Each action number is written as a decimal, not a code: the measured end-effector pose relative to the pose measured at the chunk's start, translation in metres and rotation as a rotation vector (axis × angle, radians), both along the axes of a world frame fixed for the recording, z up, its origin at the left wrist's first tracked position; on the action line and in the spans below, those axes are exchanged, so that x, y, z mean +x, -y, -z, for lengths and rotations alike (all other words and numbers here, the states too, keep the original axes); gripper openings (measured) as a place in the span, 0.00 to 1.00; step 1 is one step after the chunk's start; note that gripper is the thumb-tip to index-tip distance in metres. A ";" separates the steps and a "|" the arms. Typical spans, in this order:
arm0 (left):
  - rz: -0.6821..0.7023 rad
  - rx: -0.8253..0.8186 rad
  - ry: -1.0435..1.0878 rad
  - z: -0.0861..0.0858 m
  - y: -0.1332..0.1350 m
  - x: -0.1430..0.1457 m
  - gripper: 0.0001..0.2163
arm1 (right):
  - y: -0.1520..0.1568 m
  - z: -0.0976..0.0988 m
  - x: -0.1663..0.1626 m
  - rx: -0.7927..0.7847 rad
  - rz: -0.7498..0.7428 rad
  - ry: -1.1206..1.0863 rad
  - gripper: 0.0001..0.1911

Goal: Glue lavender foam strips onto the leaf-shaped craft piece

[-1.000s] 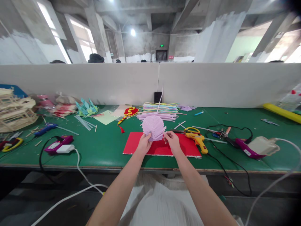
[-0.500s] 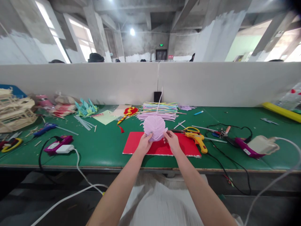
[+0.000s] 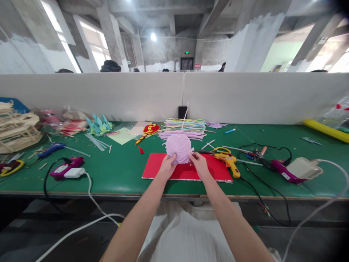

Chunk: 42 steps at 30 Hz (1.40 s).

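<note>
Lilac leaf [image 3: 179,147] pinched by left hand [image 3: 167,167], right hand [image 3: 199,163]; lower edge partly hidden behind fingers.

Bare forearms [image 3: 145,200] reach forward, converging; left hand [image 3: 167,166] grips, thumb uppermost; right hand [image 3: 200,162] pinches, lower fingers apparently curled.

Bright glare from lamp [image 3: 153,36] and windows [image 3: 96,42]

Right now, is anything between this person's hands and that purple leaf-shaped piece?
Nothing visible: the left hand grips the purple piece at its lower left, and the right hand touches its lower right. The red board lies below, not between.
</note>
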<state>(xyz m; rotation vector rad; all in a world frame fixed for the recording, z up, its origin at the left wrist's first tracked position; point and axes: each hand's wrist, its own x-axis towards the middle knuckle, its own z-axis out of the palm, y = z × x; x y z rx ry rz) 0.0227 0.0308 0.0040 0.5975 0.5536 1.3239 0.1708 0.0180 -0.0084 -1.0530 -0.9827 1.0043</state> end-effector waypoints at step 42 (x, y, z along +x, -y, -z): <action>-0.024 0.314 -0.439 0.015 -0.003 0.001 0.30 | 0.001 -0.005 0.002 -0.038 0.090 -0.093 0.24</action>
